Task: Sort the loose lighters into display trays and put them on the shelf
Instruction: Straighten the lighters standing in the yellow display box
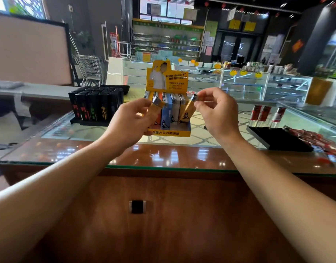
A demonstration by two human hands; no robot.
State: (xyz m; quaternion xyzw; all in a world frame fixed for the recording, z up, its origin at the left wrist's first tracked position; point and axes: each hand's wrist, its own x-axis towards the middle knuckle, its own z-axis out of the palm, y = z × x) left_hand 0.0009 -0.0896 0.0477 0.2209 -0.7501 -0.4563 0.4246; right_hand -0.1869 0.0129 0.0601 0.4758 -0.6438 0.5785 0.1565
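A yellow cardboard display tray (170,132) stands on the glass counter, holding several upright lighters in orange, blue and white. My left hand (131,122) grips a yellow lighter (156,104) in front of the tray's left side. My right hand (218,112) pinches the metal top of a second yellow lighter (188,111), which hangs tilted over the tray's right end. Both hands are raised above the counter.
A black tray (96,106) full of black lighters stands to the left. At the right a flat black tray (277,137) carries three upright red lighters (264,114), with loose red lighters (315,138) beside it. The wooden counter edge (163,154) runs in front.
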